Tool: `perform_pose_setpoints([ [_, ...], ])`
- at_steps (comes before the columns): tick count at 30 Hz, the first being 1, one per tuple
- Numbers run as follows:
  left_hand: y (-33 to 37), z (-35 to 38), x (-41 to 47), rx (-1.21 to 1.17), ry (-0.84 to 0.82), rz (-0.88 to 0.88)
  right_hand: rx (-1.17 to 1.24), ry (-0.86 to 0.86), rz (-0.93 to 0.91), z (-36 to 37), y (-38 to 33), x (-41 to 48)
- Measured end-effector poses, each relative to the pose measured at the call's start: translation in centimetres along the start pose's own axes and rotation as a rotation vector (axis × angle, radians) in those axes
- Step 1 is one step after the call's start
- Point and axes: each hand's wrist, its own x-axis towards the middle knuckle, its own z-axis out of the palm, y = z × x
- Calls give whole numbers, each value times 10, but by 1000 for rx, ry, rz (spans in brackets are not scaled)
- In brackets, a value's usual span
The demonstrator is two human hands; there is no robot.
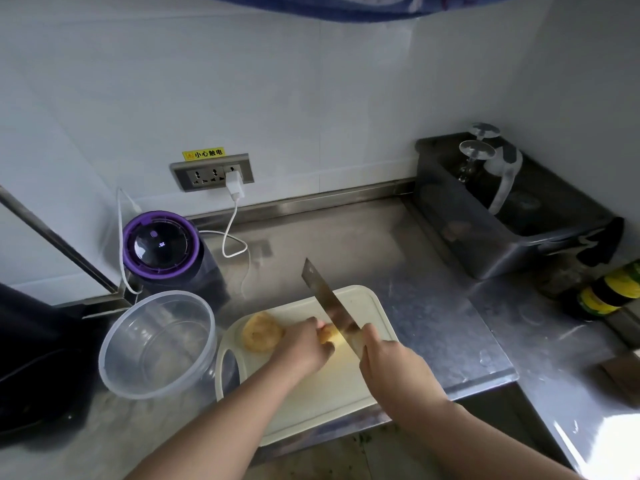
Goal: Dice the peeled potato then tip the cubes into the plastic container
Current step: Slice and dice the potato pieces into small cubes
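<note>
A white cutting board (367, 303) lies on the steel counter. On it my left hand (304, 344) holds a yellow peeled potato piece (334, 339) with curled fingers. My right hand (388, 365) grips the handle of a cleaver (325, 296), whose blade rests on that piece, tip pointing away to the upper left. A second, rounder potato piece (261, 332) sits on the board left of my left hand. An empty clear plastic container (157, 342) stands just left of the board.
A purple-rimmed appliance (161, 249) with a white charging cable stands behind the container. A grey bin (502, 251) holding upturned glasses sits at the back right. Yellow-labelled bottles (609, 292) stand at the right edge. The counter's front edge runs just below the board.
</note>
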Motion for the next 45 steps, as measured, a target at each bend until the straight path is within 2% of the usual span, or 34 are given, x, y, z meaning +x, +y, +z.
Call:
perform_pose_setpoints([
  [7,9,0,4,410,77,63,5,86,43,-25,19,7],
  [12,-5,-25,9,680,243,130,14,88,72,-27,24,10],
  [15,-15,-31,16,733,221,151,-1,96,70,-24,25,12],
  [20,-14,-34,19,690,103,144,-9,91,73,-24,28,13],
  [25,19,-21,17,608,5,376,12,93,95,-25,35,13],
  [28,25,-7,20,544,-96,333,-7,95,102,-26,39,11],
  [31,24,1,20,516,-121,319,-17,113,113,-24,45,9],
  [35,25,9,15,458,-56,343,-13,88,129,-19,51,7],
  [41,5,14,-6,25,127,367,-2,62,140,-17,57,2],
  [45,-23,25,-23,0,169,358,3,27,133,-10,57,0],
])
